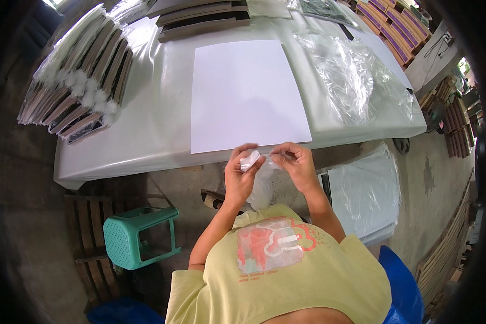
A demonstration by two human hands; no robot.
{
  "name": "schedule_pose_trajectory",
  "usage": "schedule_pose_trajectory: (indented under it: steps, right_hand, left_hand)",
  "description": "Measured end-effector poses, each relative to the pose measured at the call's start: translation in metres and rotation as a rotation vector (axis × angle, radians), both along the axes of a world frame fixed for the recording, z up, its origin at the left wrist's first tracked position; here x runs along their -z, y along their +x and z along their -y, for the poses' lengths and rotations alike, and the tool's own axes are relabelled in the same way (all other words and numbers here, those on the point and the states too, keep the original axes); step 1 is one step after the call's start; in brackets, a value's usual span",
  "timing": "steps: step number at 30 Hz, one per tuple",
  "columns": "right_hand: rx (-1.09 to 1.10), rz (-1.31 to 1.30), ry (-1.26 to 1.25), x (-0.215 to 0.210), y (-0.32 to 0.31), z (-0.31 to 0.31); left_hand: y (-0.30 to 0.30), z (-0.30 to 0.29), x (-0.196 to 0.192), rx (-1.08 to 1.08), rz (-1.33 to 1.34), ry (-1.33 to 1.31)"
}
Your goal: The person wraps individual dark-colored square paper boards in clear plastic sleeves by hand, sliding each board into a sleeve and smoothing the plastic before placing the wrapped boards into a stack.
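My table [146, 140] wears a white cover in bright daylight. Below lies bare concrete floor [432, 178], a green plastic stool [137, 237] on a wooden pallet [86, 216] at my left.

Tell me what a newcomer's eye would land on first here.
First, the large white sheet lying flat on the white table, its near edge just above the hands. Below it, the left hand and right hand pinch a clear plastic bag between them at the table's edge. Then the slanted row of wrapped brown boards at the table's left, and the green plastic stool on the floor.
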State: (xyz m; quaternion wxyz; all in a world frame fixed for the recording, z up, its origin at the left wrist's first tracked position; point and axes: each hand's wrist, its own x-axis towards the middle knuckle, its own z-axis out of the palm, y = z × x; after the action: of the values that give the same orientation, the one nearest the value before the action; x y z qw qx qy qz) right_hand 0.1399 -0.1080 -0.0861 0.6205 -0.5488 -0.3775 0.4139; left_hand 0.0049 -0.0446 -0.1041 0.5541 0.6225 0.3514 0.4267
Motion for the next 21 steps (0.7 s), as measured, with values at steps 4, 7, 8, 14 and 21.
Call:
schedule_pose_trajectory:
  steps: [4,7,8,14,21]
  right_hand:
    - [-0.002,0.283,0.062,0.012,0.001,-0.005]
    - [-0.107,-0.081,0.107,0.012,-0.001,-0.006]
    - [-0.099,-0.21,0.114,0.014,-0.002,-0.006]
    - [-0.013,-0.825,0.048,0.0,-0.002,-0.009]
    - [0.082,-0.766,0.379,-0.002,0.15,0.017]
  left_hand:
    - [0.005,0.003,-0.01,-0.083,0.127,-0.135]
    - [0.0,0.001,-0.01,0.012,0.102,-0.244]
    - [0.002,0.001,-0.008,0.032,0.188,-0.291]
    - [-0.009,0.0,-0.011,0.443,0.417,-0.639]
    - [-0.079,-0.001,-0.016,1.044,-0.101,-0.485]
